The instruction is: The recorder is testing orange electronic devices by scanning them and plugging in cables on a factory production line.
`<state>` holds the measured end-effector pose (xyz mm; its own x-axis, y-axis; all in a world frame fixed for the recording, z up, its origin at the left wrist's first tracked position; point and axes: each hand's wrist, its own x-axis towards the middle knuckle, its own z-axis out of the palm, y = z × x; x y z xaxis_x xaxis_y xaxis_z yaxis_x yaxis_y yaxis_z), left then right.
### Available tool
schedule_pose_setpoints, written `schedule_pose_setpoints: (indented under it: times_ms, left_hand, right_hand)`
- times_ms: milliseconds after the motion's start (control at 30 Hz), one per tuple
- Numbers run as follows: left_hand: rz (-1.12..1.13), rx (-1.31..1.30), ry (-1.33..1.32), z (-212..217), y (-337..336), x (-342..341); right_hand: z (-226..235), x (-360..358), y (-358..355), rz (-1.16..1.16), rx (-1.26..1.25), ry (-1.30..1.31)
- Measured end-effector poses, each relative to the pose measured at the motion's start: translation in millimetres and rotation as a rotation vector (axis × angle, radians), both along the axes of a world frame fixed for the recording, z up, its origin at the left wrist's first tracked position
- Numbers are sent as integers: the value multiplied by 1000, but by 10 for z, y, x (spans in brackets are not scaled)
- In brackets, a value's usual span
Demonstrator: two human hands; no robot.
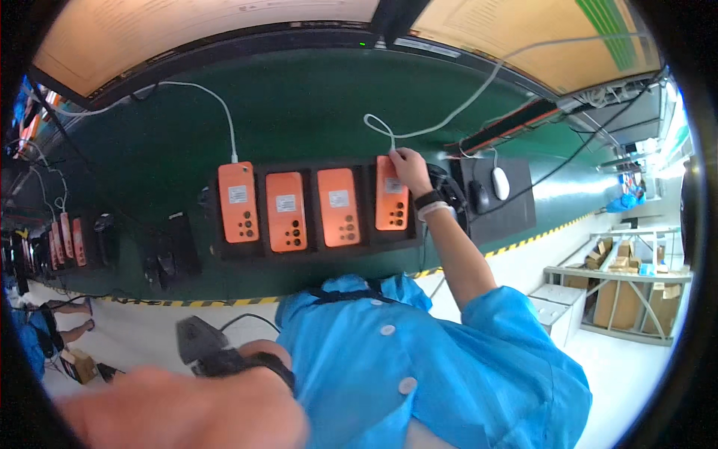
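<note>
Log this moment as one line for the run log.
right hand: at top of fourth orange phone, on white cable | left hand: blurred, near scanner | tray: four phones

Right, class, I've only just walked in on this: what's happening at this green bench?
A person in a blue coat reaches the right hand to the top of the rightmost orange phone, at the end of a white cable. Four orange phones lie backs up in a dark tray on the green bench; the leftmost phone already has a white cable plugged in. The left hand is blurred near the camera by a dark handheld device.
</note>
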<state>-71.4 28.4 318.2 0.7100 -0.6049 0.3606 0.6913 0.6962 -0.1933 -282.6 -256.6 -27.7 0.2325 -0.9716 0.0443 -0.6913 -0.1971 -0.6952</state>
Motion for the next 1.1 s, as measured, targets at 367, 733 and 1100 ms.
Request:
schedule_pose_setpoints:
  times_ms: [367, 733, 1100]
  left_hand:
    - [215, 1304, -1465, -2838, -641, 423]
    - [720, 1200, -2208, -3562, -1357, 145]
    - [646, 1144, -2368, -3591, -1417, 272]
  right_hand:
    - [383, -46, 393, 151, 275, -348]
    - [182, -5, 353, 181, 61, -202]
    - [346, 105, 347, 42, -14, -44]
